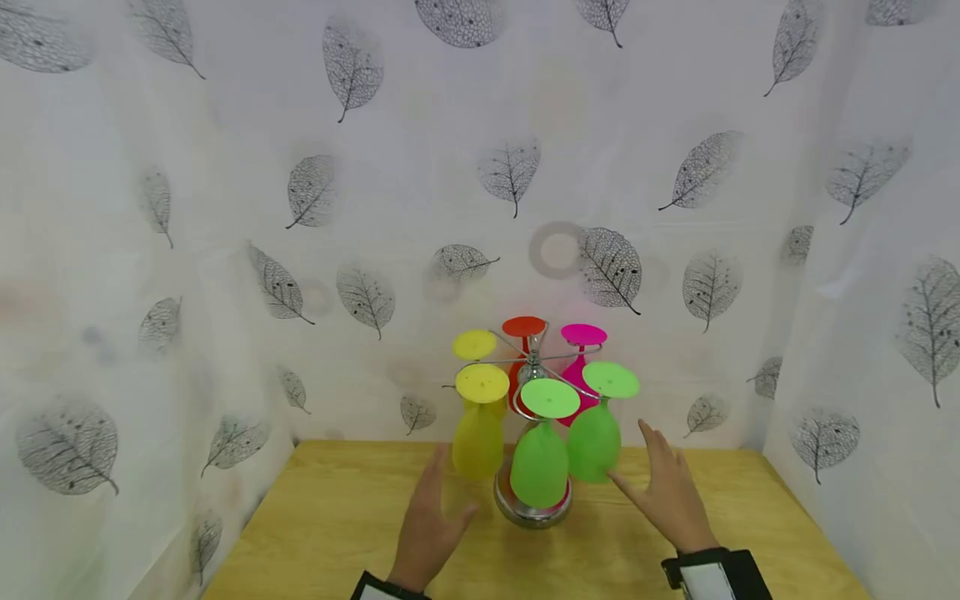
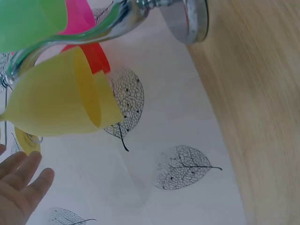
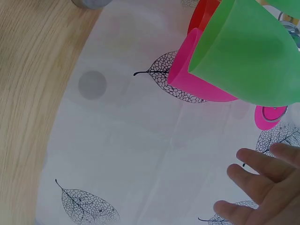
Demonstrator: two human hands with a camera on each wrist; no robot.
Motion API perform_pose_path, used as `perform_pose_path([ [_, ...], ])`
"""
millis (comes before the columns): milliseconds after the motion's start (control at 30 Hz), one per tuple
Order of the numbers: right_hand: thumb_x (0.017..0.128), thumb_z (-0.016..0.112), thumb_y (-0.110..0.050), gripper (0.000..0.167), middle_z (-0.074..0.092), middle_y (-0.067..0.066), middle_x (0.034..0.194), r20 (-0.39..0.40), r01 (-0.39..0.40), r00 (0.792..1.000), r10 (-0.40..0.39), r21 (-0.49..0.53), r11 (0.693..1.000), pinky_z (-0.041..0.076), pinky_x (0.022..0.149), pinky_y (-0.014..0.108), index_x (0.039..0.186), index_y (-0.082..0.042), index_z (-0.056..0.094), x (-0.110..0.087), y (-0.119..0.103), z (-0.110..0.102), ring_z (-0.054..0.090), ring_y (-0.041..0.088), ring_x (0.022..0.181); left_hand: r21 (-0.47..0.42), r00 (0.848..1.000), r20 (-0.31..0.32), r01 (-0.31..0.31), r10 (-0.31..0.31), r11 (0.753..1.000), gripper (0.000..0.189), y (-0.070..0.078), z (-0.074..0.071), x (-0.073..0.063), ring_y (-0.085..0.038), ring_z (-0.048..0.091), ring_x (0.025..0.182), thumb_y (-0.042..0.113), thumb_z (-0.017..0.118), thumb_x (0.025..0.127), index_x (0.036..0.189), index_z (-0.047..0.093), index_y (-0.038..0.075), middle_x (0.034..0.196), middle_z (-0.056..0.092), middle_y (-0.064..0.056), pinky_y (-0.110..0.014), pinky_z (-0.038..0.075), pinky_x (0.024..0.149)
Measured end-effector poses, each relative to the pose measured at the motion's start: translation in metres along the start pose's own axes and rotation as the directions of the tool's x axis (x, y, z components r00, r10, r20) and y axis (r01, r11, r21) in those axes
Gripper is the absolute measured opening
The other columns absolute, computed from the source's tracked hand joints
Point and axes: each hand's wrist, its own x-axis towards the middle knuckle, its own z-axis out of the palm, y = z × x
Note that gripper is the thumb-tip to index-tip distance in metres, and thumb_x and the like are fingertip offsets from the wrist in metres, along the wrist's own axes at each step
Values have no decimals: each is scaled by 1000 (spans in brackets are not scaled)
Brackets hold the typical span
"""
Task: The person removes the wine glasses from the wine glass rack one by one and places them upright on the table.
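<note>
Soft, even light, with bright glints on the chrome stand (image 2: 125,19) and faint shadows

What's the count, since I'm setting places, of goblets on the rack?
6 in the head view: front green goblet, right green goblet, front-left yellow goblet, rear-left yellow goblet, back red goblet, back-right pink goblet. None seems hidden.

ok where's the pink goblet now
In the head view, the pink goblet hangs upside down at the back right of the rack, between the red goblet and rightmost green goblet.
</note>
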Motion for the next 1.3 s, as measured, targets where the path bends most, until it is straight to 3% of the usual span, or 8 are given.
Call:
perform_pose_path([
  [233,82,71,-21,63,53,29,128,-190,28,982,-7,109,994,46,84,63,134,3,45,8,-4,-6,50,55,110,55,977,-136,-160,166,986,86,17,-5,-4,-28,46,128,20,82,69,141,39,6,146,40,-11,-40,46,99],
  [367,77,74,-8,58,59,26,123,-348,145,932,-97,116,983,50,79,47,130,3,51,19,-1,-10,62,44,98,20,960,-149,-235,235,972,82,34,-3,-1,-25,45,128,13,81,69,140,41,9,143,42,-10,-34,45,101],
  [467,86,68,-19,51,60,22,123,-459,275,860,-224,47,960,49,89,23,130,0,52,31,3,-16,63,38,101,-4,927,-170,-339,334,941,72,46,3,0,-25,48,124,12,78,71,135,47,8,140,46,-10,-31,46,101],
  [567,95,53,-33,48,59,22,125,-512,433,765,-390,-39,901,32,106,9,129,0,53,46,4,-24,58,32,116,6,880,-163,-450,445,893,56,56,13,-1,-23,54,118,14,74,76,127,54,7,135,50,-9,-29,48,97],
  [767,100,42,-29,42,65,20,116,-461,690,576,-675,-170,704,33,110,17,115,3,64,74,3,-38,60,30,110,46,794,18,-607,607,793,49,72,38,-14,-14,61,108,17,75,76,122,59,15,126,57,-4,-19,51,89],
  [867,101,40,-25,39,68,18,111,-417,748,523,-743,-193,635,38,108,24,111,3,67,83,4,-40,63,30,105,28,768,111,-637,631,770,52,76,48,-20,-12,62,107,19,78,73,121,58,18,126,58,-3,-16,50,88],
  [1167,102,34,-22,42,71,17,102,-309,784,503,-807,-230,577,37,108,21,107,2,68,93,10,-43,68,28,91,52,762,221,-632,608,773,48,74,60,-28,-11,63,105,23,78,74,118,59,20,126,60,-4,-15,50,85],
  [1300,102,32,-25,45,72,15,99,-319,778,495,-808,-251,575,40,103,17,104,1,69,95,10,-43,69,27,86,31,758,376,-585,532,811,46,70,62,-31,-11,61,108,25,74,79,122,57,19,127,59,-4,-17,51,85],
])
